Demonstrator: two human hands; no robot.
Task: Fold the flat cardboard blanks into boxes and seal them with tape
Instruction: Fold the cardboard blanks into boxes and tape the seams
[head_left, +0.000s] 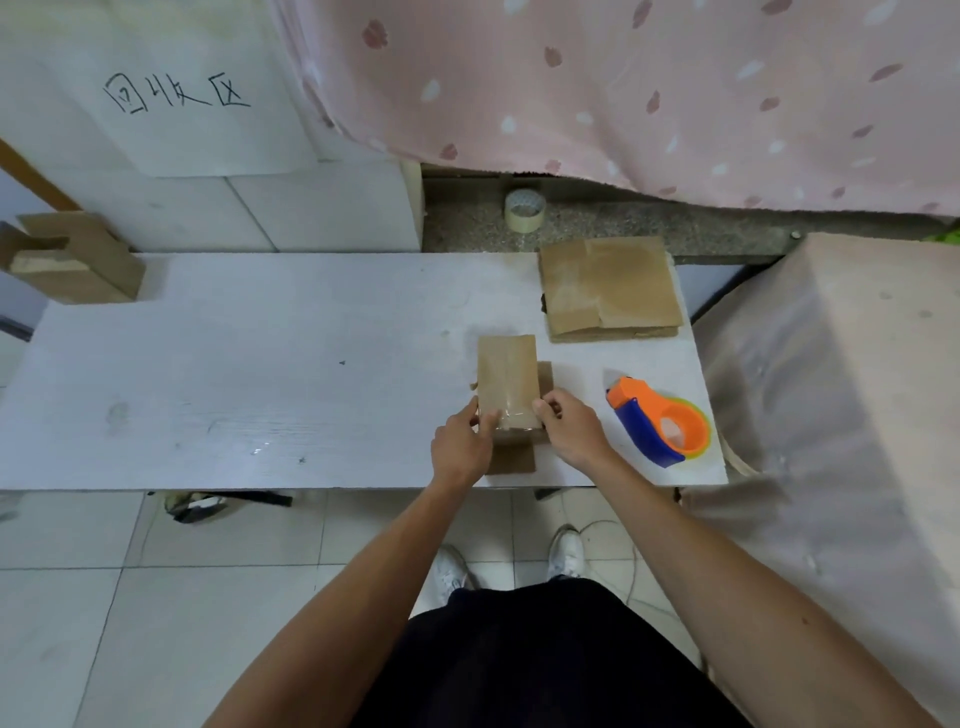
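A small brown cardboard box (506, 376) stands on the white table (234, 374), with a shiny strip of clear tape over its near end. My left hand (460, 441) pinches the box's near left corner. My right hand (569, 423) pinches the near right edge with thumb and fingers. Loose flaps stick out below and to the right of the box. A stack of flat cardboard blanks (608, 286) lies at the table's far right corner. An orange and blue tape dispenser (660, 421) lies on the table to the right of my right hand.
A roll of clear tape (524, 209) sits on the stone ledge behind the table. Folded cardboard boxes (72, 260) lie at the far left, beside white foam blocks. A cloth-covered bulk (841, 395) stands right of the table. A pink curtain hangs behind.
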